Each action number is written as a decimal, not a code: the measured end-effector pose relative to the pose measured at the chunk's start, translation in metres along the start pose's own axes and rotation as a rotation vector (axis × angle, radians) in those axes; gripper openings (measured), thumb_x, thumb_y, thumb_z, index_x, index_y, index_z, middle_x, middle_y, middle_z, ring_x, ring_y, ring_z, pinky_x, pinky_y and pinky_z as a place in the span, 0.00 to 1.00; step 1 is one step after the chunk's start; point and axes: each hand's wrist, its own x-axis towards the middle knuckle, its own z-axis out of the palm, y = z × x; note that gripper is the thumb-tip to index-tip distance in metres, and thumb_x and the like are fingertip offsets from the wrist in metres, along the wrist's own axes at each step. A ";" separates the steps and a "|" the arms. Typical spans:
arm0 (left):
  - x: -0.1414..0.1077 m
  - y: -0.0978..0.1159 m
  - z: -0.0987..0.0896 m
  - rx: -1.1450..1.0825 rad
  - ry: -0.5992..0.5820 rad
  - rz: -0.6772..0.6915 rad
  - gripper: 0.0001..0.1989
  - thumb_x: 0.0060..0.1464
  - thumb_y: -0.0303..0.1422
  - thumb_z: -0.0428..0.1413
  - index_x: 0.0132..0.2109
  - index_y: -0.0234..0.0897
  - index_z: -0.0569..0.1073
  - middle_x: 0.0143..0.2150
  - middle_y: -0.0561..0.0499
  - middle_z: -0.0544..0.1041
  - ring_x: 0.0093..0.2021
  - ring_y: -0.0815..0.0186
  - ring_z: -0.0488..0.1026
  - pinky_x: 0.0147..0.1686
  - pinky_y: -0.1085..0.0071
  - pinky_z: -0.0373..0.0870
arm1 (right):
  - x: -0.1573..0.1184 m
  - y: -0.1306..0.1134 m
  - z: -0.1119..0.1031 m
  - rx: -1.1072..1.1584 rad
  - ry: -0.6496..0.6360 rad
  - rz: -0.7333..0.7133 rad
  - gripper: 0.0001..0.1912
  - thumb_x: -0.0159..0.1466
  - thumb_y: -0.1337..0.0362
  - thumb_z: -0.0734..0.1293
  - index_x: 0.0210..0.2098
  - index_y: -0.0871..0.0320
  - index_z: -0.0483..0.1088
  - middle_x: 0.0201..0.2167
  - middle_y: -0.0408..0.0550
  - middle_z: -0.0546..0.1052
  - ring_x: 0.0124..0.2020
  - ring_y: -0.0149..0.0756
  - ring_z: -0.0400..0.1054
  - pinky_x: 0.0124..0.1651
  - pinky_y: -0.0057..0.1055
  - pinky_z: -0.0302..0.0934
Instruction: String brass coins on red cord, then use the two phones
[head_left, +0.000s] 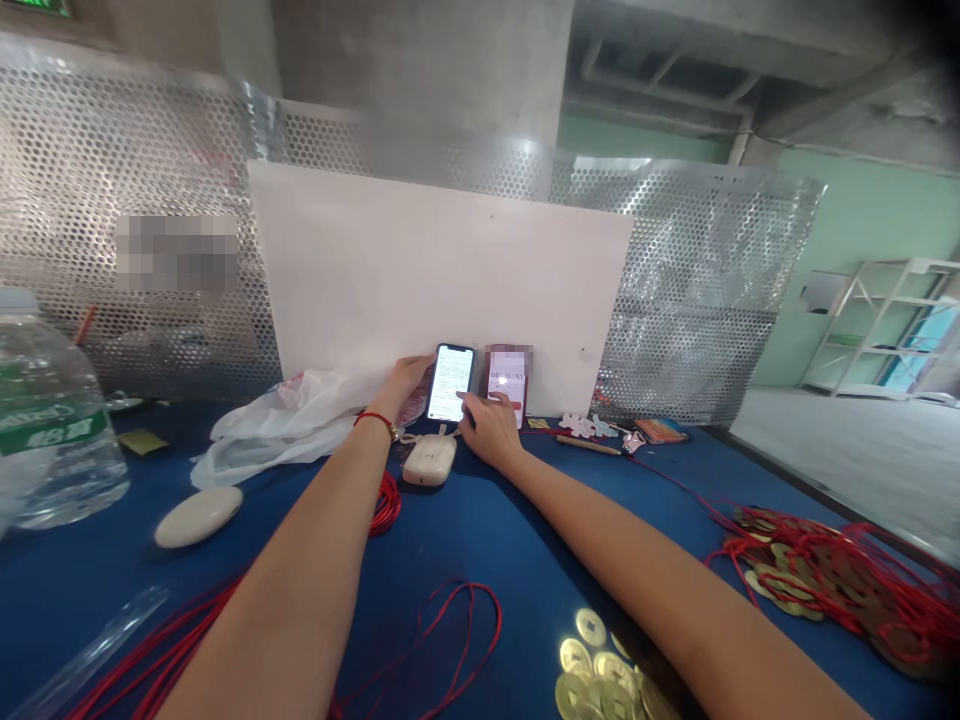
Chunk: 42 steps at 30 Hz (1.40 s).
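A smartphone [451, 385] with a lit page of text leans against the white board. My left hand [411, 378] grips its left edge, the fingers partly hidden behind it. The fingers of my right hand [491, 428] are spread at the lower right of that screen, one fingertip at the glass, and nothing is held. Just behind this hand stands a second phone [508, 372] in a dark red case, showing a running timer. A cream charger-like case [429, 460] lies below the first phone, beside a coil of red cord [386, 505].
Brass coins [592, 690] lie at the front, near loose red cord [499, 610]. Red-corded coins [817, 575] are heaped at right. A water bottle [56, 430], a white oval object [199, 517] and a plastic bag [255, 430] are at left. The white board [450, 260] stands behind.
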 end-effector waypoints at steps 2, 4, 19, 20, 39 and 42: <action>0.001 -0.001 0.000 0.000 0.001 -0.003 0.18 0.41 0.43 0.62 0.35 0.32 0.76 0.31 0.41 0.80 0.29 0.58 0.77 0.26 0.68 0.72 | 0.000 0.000 0.000 0.008 0.006 -0.003 0.22 0.60 0.69 0.59 0.54 0.59 0.65 0.37 0.47 0.78 0.39 0.36 0.70 0.57 0.36 0.46; 0.002 -0.002 -0.001 -0.003 -0.001 -0.005 0.19 0.41 0.43 0.62 0.35 0.31 0.76 0.31 0.41 0.80 0.29 0.58 0.77 0.26 0.68 0.72 | 0.000 -0.001 -0.001 0.017 0.009 -0.004 0.22 0.60 0.70 0.59 0.54 0.59 0.65 0.38 0.47 0.78 0.38 0.36 0.70 0.57 0.36 0.46; 0.000 0.001 -0.002 -0.018 -0.002 0.076 0.16 0.39 0.39 0.63 0.35 0.33 0.77 0.31 0.45 0.80 0.29 0.61 0.77 0.28 0.68 0.73 | 0.000 -0.001 -0.001 0.032 0.021 0.003 0.21 0.60 0.70 0.58 0.53 0.59 0.66 0.37 0.46 0.78 0.38 0.36 0.70 0.57 0.36 0.46; -0.002 0.003 -0.002 -0.020 -0.003 0.083 0.16 0.38 0.38 0.63 0.36 0.33 0.77 0.32 0.45 0.80 0.29 0.61 0.77 0.29 0.68 0.73 | 0.000 -0.001 -0.001 0.034 0.022 0.003 0.21 0.60 0.70 0.58 0.53 0.59 0.65 0.37 0.46 0.78 0.38 0.36 0.70 0.57 0.36 0.46; 0.013 -0.010 -0.005 0.107 0.116 0.295 0.12 0.37 0.31 0.59 0.33 0.31 0.78 0.26 0.46 0.77 0.26 0.63 0.74 0.26 0.69 0.71 | -0.001 -0.002 -0.004 0.027 0.005 -0.004 0.21 0.60 0.70 0.58 0.53 0.59 0.65 0.37 0.47 0.78 0.39 0.36 0.70 0.57 0.36 0.47; 0.011 -0.009 -0.010 0.110 0.144 0.278 0.12 0.36 0.31 0.59 0.32 0.31 0.77 0.26 0.46 0.77 0.26 0.62 0.74 0.26 0.69 0.71 | -0.001 -0.002 -0.003 0.019 -0.001 -0.015 0.20 0.61 0.70 0.58 0.52 0.59 0.66 0.37 0.47 0.78 0.38 0.36 0.70 0.57 0.35 0.47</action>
